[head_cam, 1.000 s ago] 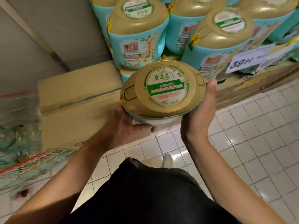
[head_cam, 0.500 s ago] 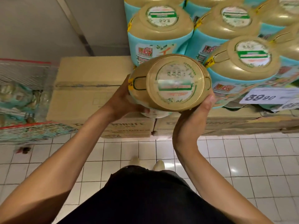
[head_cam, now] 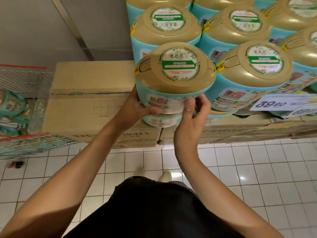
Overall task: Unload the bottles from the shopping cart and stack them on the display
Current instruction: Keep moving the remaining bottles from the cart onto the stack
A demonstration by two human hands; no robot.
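Head view: a gold-capped teal plastic bottle (head_cam: pixel 175 74) stands just above the fingers of both hands, seated on a lower bottle (head_cam: pixel 161 120) at the left front of the display stack of like bottles (head_cam: pixel 253 66). The left hand (head_cam: pixel 135 110) grips its lower left side, thumb across the label. The right hand (head_cam: pixel 190 121) sets its thumb tip on the label; its curled fingers may not touch the bottle. Left of the left fingers: brown cardboard boxes (head_cam: pixel 92 93) and a red-rimmed wire shopping cart (head_cam: pixel 25 145).

Bright overhead light glares on the floor tiles (head_cam: pixel 242 177); wide-angle edges bend, and the shopping cart (head_cam: pixel 20 107) is blurred.
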